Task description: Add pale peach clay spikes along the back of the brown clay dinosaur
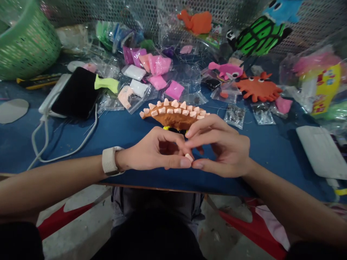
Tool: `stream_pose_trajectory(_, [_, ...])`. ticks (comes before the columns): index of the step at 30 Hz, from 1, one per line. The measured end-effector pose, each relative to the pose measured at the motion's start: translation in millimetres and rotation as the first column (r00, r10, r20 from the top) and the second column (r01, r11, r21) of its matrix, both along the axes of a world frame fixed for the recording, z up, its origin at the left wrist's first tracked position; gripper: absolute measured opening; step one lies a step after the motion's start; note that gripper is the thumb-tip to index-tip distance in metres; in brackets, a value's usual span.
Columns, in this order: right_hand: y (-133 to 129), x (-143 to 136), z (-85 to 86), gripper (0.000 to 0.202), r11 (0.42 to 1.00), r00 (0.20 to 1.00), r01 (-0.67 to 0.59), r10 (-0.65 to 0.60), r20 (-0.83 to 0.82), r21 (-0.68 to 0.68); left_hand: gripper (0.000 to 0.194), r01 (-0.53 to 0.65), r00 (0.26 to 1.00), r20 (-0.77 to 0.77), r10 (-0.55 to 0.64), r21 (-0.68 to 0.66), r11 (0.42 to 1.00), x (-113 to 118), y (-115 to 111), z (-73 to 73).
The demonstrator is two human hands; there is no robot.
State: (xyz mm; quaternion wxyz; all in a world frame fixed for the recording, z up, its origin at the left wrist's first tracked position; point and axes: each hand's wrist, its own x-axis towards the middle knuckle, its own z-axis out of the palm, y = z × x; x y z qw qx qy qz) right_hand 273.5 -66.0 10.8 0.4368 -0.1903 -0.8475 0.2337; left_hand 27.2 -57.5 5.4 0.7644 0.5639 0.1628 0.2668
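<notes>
My left hand [159,150] and my right hand [222,148] meet above the near part of the table. Between their fingertips sits a small pale pink piece of clay [189,157], pinched by the left thumb and fingers and touched by the right thumb. Just beyond the hands stands a brown clay dinosaur body [173,119], with rows of pale pink spikes along its back. Yellow and black bits show at its underside, partly hidden by my hands. A light strap circles my left wrist.
Packets of coloured clay [159,65] lie across the back. An orange clay crab [258,86], a pink clay fish [226,70] and a green turtle [260,36] are at right. A black phone [77,92] with a white cable [81,146] and a green basket [29,39] are at left.
</notes>
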Motion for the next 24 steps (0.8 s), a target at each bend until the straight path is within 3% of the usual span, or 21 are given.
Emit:
stream_pose_trajectory(5, [-2.5, 0.1, 0.0, 0.026, 0.998, 0.995, -0.016, 0.01, 0.095, 0.064, 0.016, 0.031, 0.999, -0.019, -0.032, -0.034, 0.999, -0.6, 0.8, 2.7])
stream_pose_trajectory(13, [-3.5, -5.3, -0.6, 0.011, 0.995, 1.0, -0.002, 0.005, -0.031, 0.104, 0.03, 0.045, 0.999, -0.024, -0.047, -0.088, 0.995, -0.3, 1.4, 3.0])
stream_pose_trajectory(20, [-3.1, 0.8, -1.9, 0.022, 0.99, 0.998, 0.063, -0.063, -0.008, 0.129, 0.031, 0.005, 0.999, -0.052, -0.007, -0.03, 1.0, 0.0, 0.6, -2.0])
stream_pose_trajectory(24, [-5.2, 1.3, -1.8, 0.012, 0.98, 0.993, 0.118, -0.12, 0.001, 0.162, 0.028, 0.001, 1.0, -0.026, -0.002, -0.017, 1.0, 0.4, 1.7, -1.8])
